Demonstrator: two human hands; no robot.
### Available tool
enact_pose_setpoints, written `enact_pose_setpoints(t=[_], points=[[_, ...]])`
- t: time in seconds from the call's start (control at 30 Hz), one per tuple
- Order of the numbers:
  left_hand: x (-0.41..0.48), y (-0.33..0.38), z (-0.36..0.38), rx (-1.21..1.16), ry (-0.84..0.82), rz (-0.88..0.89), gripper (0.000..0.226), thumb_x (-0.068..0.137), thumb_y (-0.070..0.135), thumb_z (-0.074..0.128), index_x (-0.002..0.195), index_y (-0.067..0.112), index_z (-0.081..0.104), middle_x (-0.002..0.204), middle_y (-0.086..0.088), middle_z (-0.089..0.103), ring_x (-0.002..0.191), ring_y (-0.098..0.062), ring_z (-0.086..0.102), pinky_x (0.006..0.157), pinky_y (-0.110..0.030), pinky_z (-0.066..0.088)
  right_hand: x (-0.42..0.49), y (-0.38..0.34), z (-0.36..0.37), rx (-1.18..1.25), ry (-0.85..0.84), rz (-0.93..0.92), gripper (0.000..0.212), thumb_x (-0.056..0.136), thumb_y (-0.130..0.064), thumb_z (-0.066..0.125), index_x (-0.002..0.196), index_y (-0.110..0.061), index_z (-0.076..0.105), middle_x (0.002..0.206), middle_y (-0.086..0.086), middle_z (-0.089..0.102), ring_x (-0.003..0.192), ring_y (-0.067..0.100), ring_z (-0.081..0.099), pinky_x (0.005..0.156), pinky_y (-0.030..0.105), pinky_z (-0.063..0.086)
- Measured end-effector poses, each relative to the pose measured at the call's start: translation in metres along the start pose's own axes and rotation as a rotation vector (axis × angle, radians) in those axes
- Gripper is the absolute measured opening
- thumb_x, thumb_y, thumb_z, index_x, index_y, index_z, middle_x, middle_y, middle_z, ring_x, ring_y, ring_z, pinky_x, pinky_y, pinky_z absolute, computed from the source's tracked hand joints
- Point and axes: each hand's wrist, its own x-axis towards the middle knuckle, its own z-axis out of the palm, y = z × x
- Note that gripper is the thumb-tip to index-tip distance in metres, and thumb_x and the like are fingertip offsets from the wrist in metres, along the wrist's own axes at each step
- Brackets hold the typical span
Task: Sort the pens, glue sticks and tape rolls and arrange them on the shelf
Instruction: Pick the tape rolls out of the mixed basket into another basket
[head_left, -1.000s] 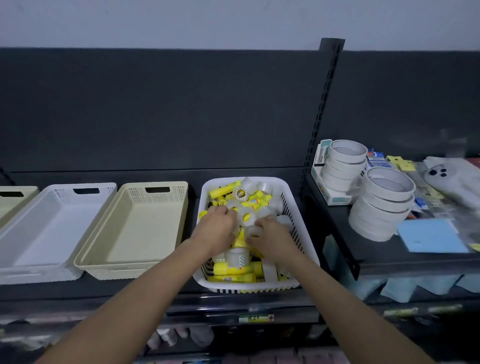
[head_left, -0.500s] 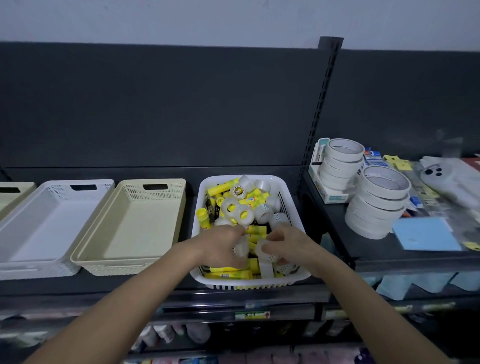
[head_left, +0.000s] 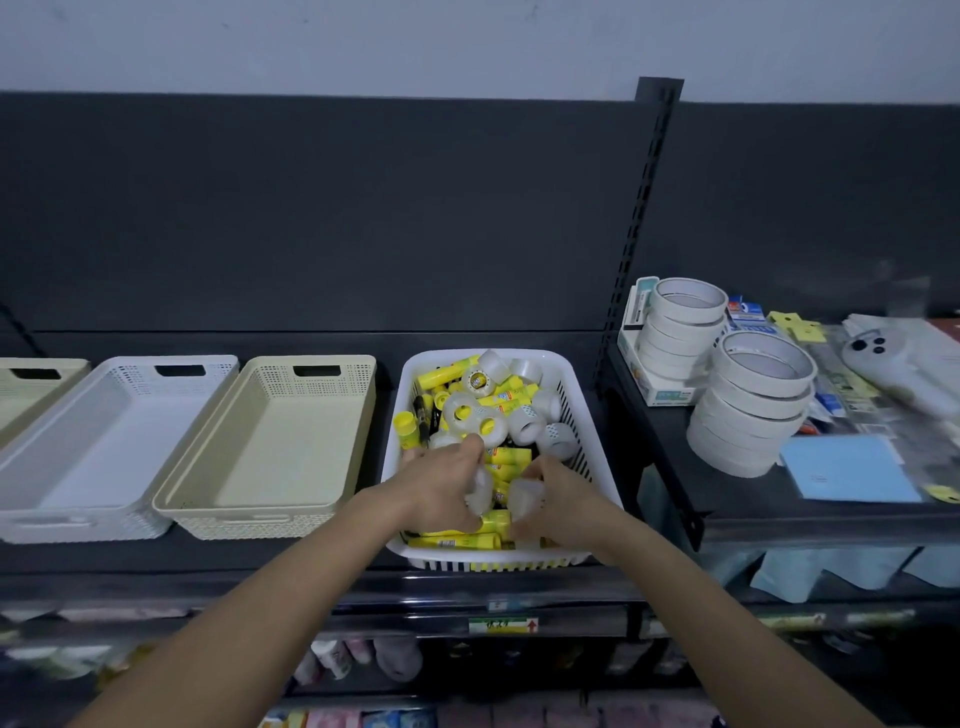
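Note:
A white slotted basket on the dark shelf holds a jumble of clear tape rolls, yellow glue sticks and a black pen. Both hands are down in its near half. My left hand grips a clear tape roll. My right hand grips another clear tape roll. The two rolls sit close together between the hands, above more glue sticks lying along the basket's front.
To the left stand a beige basket, a white basket and part of another beige one. On the right shelf are two stacks of large white tape rings, a blue pad and packets.
Both hands pulled back from the basket's middle to its near half, and each now holds a clear tape roll.

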Motion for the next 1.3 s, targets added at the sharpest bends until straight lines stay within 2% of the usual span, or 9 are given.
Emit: enact_pose_setpoints(t=[0.13,0.27,0.4,0.5,0.67,0.83,1.0,1.13,1.3], points=[[0.002,0.001,0.0,0.028,0.021,-0.013,0.053,0.072,0.033,0.071,0.097,0.026,0.025,0.073,0.012,0.044,0.074,-0.022,0.047,0.075,-0.037,0.026,-0.004,0.005,-0.006,0.202,0.068,0.003,0.058,0.073,-0.029,0.08,0.117,-0.024,0.043,0.103,-0.006,0.052,0.089,0.013,0.059,0.065,0.029,0.055],[0.002,0.002,-0.001,-0.01,0.039,-0.017,0.053,0.069,0.039,0.074,0.099,0.026,0.032,0.088,0.007,0.049,0.084,-0.023,0.051,0.074,-0.037,0.029,-0.006,0.009,-0.016,0.499,0.078,0.018,0.049,0.077,-0.025,0.078,0.114,-0.025,0.045,0.107,0.006,0.059,0.078,0.02,0.069,0.059,0.029,0.058],[-0.001,0.002,-0.006,-0.062,0.101,0.016,0.065,0.068,0.042,0.079,0.122,0.021,0.048,0.113,0.005,0.05,0.105,-0.018,0.052,0.088,-0.035,0.039,-0.004,0.003,-0.021,0.635,0.068,-0.028,0.047,0.08,-0.022,0.075,0.117,-0.023,0.046,0.106,0.009,0.061,0.079,0.02,0.068,0.069,0.04,0.06],[-0.01,-0.002,-0.014,-0.25,0.244,0.031,0.068,0.07,0.033,0.082,0.128,0.024,0.05,0.12,0.009,0.045,0.107,-0.009,0.047,0.09,-0.024,0.042,-0.001,-0.012,-0.021,0.716,0.071,-0.098,0.048,0.081,-0.016,0.074,0.119,-0.021,0.047,0.114,0.012,0.057,0.089,0.024,0.066,0.074,0.045,0.06],[-0.022,-0.029,-0.041,-0.443,0.462,-0.057,0.066,0.065,0.027,0.086,0.124,0.025,0.056,0.117,0.009,0.05,0.104,-0.006,0.049,0.078,0.002,0.031,0.011,-0.059,-0.015,0.654,0.126,-0.222,0.045,0.077,-0.014,0.076,0.106,-0.035,0.051,0.112,0.0,0.053,0.095,0.023,0.064,0.072,0.039,0.06],[-0.039,-0.085,-0.063,-0.49,0.523,-0.165,0.065,0.064,0.024,0.085,0.122,0.026,0.056,0.114,0.011,0.052,0.101,-0.004,0.048,0.075,0.0,0.033,0.034,-0.112,0.01,0.593,0.09,-0.276,0.044,0.075,-0.013,0.076,0.106,-0.032,0.053,0.11,0.012,0.059,0.083,0.022,0.064,0.074,0.046,0.059],[-0.049,-0.168,-0.077,-0.385,0.455,-0.313,0.067,0.067,0.018,0.084,0.126,0.016,0.052,0.116,0.002,0.052,0.095,-0.012,0.046,0.068,-0.01,0.033,0.078,-0.168,0.053,0.531,0.068,-0.27,0.04,0.074,-0.013,0.075,0.104,-0.028,0.053,0.105,-0.001,0.055,0.081,0.013,0.059,0.067,0.035,0.059],[-0.043,-0.224,-0.071,-0.262,0.31,-0.372,0.061,0.066,0.019,0.082,0.118,0.009,0.052,0.109,-0.005,0.058,0.099,-0.022,0.054,0.082,-0.031,0.045,0.123,-0.197,0.09,0.355,0.077,-0.218,0.044,0.073,-0.01,0.07,0.108,-0.024,0.048,0.108,0.004,0.054,0.084,0.018,0.055,0.061,0.031,0.054],[-0.024,-0.265,-0.059,-0.152,0.134,-0.337,0.064,0.067,0.023,0.08,0.121,0.01,0.05,0.115,-0.007,0.056,0.103,-0.022,0.054,0.077,-0.026,0.044,0.174,-0.212,0.129,-0.191,0.073,-0.206,0.047,0.078,-0.015,0.067,0.119,-0.016,0.043,0.11,0.002,0.055,0.094,0.016,0.055,0.072,0.028,0.051]])
